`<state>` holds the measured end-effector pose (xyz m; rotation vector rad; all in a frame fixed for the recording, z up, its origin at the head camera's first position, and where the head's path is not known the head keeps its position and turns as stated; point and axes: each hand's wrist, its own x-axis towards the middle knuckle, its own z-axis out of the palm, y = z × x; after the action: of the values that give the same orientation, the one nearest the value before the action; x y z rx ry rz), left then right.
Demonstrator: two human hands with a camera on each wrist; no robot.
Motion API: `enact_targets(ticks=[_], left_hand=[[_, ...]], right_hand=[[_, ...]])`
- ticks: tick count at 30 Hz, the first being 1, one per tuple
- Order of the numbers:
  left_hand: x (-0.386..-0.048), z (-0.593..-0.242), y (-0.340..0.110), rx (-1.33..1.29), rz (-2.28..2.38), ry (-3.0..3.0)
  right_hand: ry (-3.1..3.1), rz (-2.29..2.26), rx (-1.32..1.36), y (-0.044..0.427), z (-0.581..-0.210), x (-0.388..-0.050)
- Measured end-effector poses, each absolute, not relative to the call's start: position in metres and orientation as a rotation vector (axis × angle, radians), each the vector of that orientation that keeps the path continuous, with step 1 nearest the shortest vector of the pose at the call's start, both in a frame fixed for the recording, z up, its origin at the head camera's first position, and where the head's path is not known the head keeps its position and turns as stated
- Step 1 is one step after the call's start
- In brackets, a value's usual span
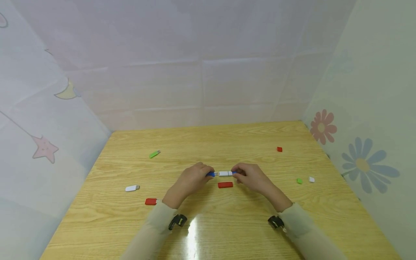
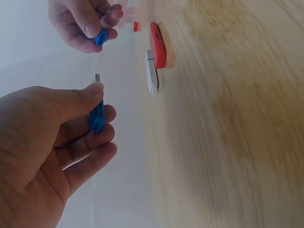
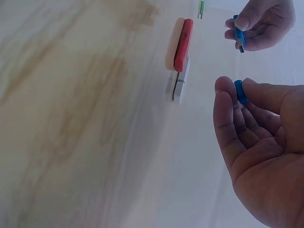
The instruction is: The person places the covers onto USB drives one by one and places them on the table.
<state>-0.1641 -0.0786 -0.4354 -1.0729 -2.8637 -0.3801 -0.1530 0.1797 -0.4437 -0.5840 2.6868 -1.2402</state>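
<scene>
My left hand (image 1: 194,177) pinches a blue USB stick (image 2: 97,114) between thumb and fingers, its metal plug (image 2: 97,77) bare and pointing toward the other hand. A small blue cap (image 3: 241,92) is held between the thumb and fingertips of my right hand (image 1: 252,177). Stick and cap are apart, both raised above the table. Between the hands, as the head view has it, lie a white USB stick (image 1: 225,173) with its cap on and, nearer me, a red USB stick (image 1: 225,185) with no plug showing.
On the wooden table's left side lie uncapped USB sticks: green (image 1: 154,154), white (image 1: 131,188) and red (image 1: 151,201), the last beside my left sleeve. Loose caps lie to the right: red (image 1: 279,149), green (image 1: 299,181) and white (image 1: 311,179). Cloth-covered walls enclose the back and sides.
</scene>
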Motion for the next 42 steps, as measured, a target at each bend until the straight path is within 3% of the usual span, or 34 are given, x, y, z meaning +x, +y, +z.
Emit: enact_targets(ticks=[42], left_hand=[[-0.163,-0.44,-0.068,-1.156,-0.363,-2.771]], right_hand=[[2.736,-1.217,-0.665,0.161,-0.447,-0.153]])
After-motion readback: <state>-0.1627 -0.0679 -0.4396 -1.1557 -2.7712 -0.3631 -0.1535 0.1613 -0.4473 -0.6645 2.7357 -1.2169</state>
